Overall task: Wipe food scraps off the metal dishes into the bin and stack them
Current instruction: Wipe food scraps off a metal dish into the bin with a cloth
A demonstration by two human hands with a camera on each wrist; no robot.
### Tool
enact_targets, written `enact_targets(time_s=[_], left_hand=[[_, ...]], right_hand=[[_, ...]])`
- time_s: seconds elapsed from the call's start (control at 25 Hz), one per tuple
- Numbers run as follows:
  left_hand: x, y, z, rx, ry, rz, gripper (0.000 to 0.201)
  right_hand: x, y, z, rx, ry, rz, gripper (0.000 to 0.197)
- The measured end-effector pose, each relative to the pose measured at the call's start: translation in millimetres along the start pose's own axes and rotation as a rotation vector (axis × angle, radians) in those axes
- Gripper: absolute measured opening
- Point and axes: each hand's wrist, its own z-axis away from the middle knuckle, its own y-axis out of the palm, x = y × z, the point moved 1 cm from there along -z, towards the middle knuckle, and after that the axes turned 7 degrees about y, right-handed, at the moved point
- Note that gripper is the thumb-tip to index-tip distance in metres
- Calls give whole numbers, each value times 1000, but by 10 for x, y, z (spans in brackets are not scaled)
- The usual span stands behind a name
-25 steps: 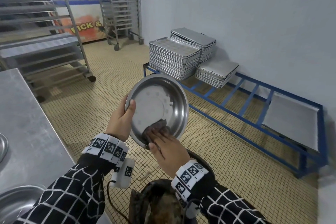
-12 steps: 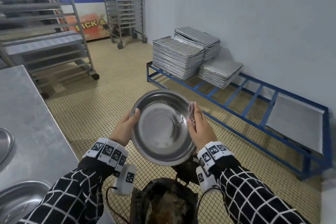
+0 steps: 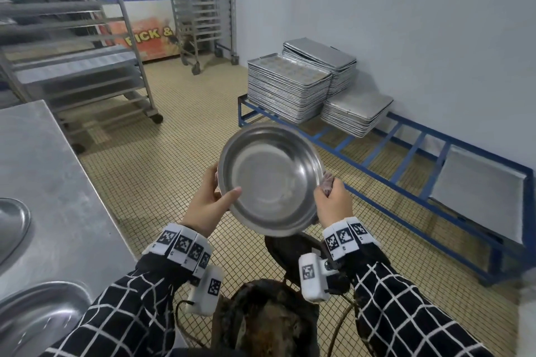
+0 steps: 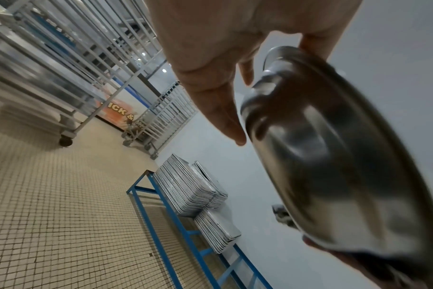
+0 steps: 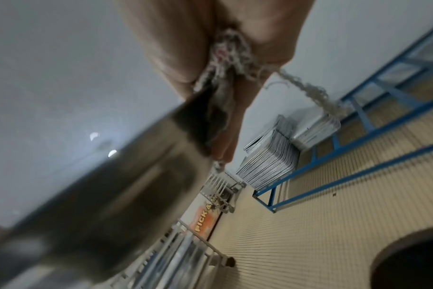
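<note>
Holding the metal dish [image 3: 271, 180] tilted above the bin [image 3: 268, 324], left hand [image 3: 207, 206] gripping its left rim. Clutching the rag [image 3: 327, 182] at the right rim with the right hand [image 3: 333, 203], having lifted it out of the bowl; looking wiped, likely ready for stacking. Leaving more dishes [image 3: 34, 324] waiting on the tabletop [image 3: 52, 182] at left; standing over tiled floor [image 3: 174, 159], tray stacks [image 3: 287, 90] far right.
</note>
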Motion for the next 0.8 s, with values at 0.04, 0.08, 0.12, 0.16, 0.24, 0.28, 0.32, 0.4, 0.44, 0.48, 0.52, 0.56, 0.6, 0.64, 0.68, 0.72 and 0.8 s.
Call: enact_targets(time_s=[0.04,0.08,0.12,0.16,0.24,0.28,0.32,0.4,0.44,0.48,0.52,0.56,0.6,0.64,0.68,0.72,0.8], left_hand=[[-1,50,21,16,21,-12,79],[-15,109,44,23,29,-25,80],[-34,164,62,13,24,-32,77],[-57,205,77,-20,12,-28,71],[-80,229,69,-120,12,14,59],[-88,214,59,-168,13,31,53],[-97,191,44,-208,6,32,48],[-76,117,2,-258,-3,10,47],[-62,80,-16,-270,-3,8,51],[-44,42,-32,-277,-6,11,54],[-27,6,-49,-280,-8,12,52],[-8,-24,-62,-280,-3,10,47],[-7,-33,-75,-274,9,3,39],[-12,-33,-83,-261,22,-2,33],[-21,-21,-93,-250,30,-4,28],[-34,-3,-103,-244,41,-3,25],[-78,23,-109,-237,67,-24,24]], right_hand=[[30,28,29,-26,17,-48,5],[58,64,54,-37,23,-91,6],[93,94,91,-35,21,-127,6],[118,122,124,-30,15,-161,6],[143,150,173,-13,-9,-210,8],[144,158,188,2,-19,-208,12],[122,163,189,17,-24,-189,18],[68,160,197,24,-27,-128,24],[55,149,213,18,-41,-91,24],[47,148,225,9,-78,-47,25],[58,156,248,9,-140,-1,27],[81,187,275,31,-221,47,31],[112,238,303,79,-303,98,34],[151,309,346,147,-371,151,37],[184,396,402,230,-423,210,37],[199,491,469,316,-469,273,38],[201,640,644,456,-583,373,40]])
